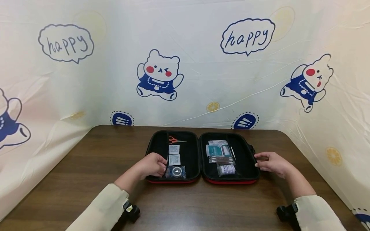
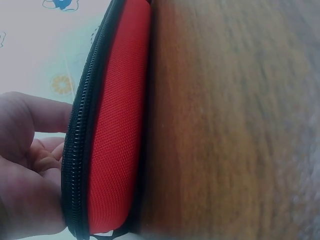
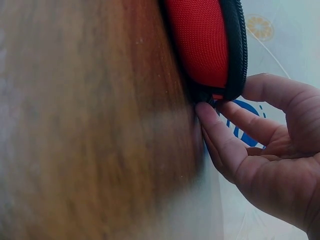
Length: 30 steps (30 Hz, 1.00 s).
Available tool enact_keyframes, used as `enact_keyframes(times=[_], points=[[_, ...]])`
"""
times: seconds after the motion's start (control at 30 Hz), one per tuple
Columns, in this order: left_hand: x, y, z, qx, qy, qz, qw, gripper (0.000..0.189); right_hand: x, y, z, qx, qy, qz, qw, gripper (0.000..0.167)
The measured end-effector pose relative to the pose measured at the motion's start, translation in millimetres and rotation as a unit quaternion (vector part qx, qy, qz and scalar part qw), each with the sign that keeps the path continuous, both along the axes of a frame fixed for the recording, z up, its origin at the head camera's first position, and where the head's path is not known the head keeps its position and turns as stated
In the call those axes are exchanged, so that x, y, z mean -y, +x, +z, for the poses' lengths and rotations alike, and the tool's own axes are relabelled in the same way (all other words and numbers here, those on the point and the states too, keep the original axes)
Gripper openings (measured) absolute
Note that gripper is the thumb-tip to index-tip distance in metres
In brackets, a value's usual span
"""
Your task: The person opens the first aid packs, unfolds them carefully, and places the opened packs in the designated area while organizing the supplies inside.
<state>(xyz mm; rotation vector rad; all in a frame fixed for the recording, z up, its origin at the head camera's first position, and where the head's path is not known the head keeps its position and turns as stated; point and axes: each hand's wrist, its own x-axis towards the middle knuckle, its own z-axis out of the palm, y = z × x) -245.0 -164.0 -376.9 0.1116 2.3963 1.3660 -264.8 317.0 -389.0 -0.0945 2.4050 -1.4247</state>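
Observation:
A first-aid case (image 1: 199, 179) with a black lining and red shell lies unfolded on the table. In its left half are orange-handled scissors (image 1: 173, 140), two small white packets (image 1: 174, 149) and a clear-wrapped roll (image 1: 176, 172). The right half holds a teal packet (image 1: 215, 150), thin clear packs (image 1: 221, 159) and a wrapped white roll (image 1: 226, 169). My left hand (image 1: 152, 164) reaches over the left rim, fingers bent beside a dark strip; I cannot tell what they pinch. My right hand (image 1: 273, 163) grips the case's outer right edge, with fingertips by the zipper rim (image 3: 235, 55).
The brown wooden table (image 1: 202, 205) extends in front and to both sides. A pale printed cloth (image 1: 199, 64) with bears and lettering hangs behind and at the sides. Black wrist cameras (image 1: 132, 212) sit below both pale sleeves (image 1: 101, 205).

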Motion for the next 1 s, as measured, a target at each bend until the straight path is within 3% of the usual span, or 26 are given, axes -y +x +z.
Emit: enact_keyframes(times=[0.3, 0.67, 1.0], points=[[2.6, 3.0, -3.2, -0.008, -0.008, 0.025, 0.9996, 0.029, 2.3, -1.3, -4.0, 0.002, -0.010, 0.002, 0.9999, 0.054], [10.0, 9.9, 0.8, -0.065, -0.014, 0.040, 0.9970, 0.030, 4.8, -1.3, -5.5, 0.000, -0.013, -0.008, 0.9999, 0.054], [24.9, 7.3, -1.4, -0.093, 0.001, 0.043, 0.9947, 0.029, 6.9, 0.5, -15.2, -0.017, -0.014, -0.013, 0.9997, 0.053]])
